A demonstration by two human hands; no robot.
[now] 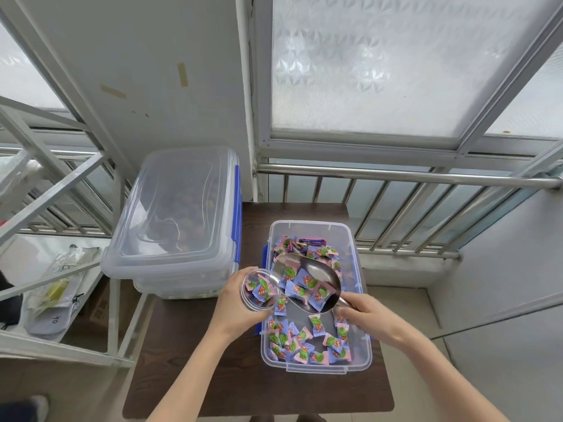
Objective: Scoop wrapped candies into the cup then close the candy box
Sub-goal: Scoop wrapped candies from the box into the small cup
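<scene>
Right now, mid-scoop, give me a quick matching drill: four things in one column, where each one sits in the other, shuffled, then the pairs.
Things:
1. cup
2. scoop
3. candy box
4. closed bins

Places:
A. stacked at the table's far left
B. in the right hand
C. open on the table
D. in the left hand

Pairs: 1-D, 2-B, 3-C, 4-A

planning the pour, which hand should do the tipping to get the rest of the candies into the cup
Right. The right hand already holds the scoop, loaded with candies, its lip at the cup. The left hand is busy steadying the cup.
</scene>
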